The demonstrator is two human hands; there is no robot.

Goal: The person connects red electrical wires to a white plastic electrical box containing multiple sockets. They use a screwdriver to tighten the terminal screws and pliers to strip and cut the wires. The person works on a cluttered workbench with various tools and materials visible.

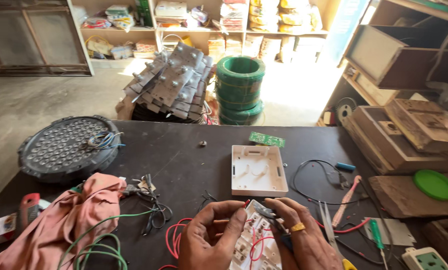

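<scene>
At the near table edge my left hand [211, 237] pinches a thin red wire [234, 216] between thumb and fingers. My right hand [301, 235], with a gold ring, rests on a white switch plate [251, 247] with red wires looped over its back, and holds a small dark tool against it. Just beyond both hands lies an open white plastic box [258, 171], hollow side up. A small green circuit board [266, 139] sits past that box.
A round black lamp with many lenses [66, 146] lies at the left, a pink cloth [64, 220] and green wires [96, 247] near it. Screwdrivers, tweezers [329, 222] and a black cable lie right. Wooden boxes [404, 135] stack at the far right; green wire coils [240, 90] stand on the floor.
</scene>
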